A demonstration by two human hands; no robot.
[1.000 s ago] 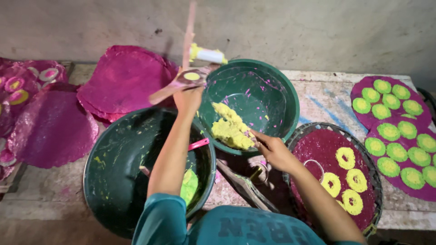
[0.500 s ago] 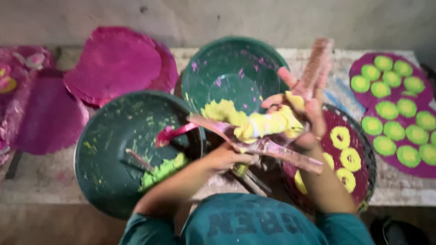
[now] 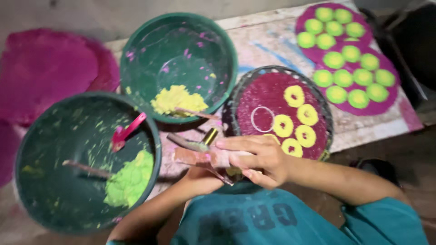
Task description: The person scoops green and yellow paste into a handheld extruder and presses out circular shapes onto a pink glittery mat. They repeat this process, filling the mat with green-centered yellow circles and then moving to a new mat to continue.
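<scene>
2 hands: right hand curled over left hand.

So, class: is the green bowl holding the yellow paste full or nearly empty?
Nearly empty. The green bowl shows mostly bare inner wall, with only a small heap of yellow paste at its near edge.

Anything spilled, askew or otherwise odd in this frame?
Nothing major. Paste smears the inside walls of both bowls. A pink spoon leans on the near bowl's rim. On the tray, one empty ring sits among the yellow rings.
</scene>
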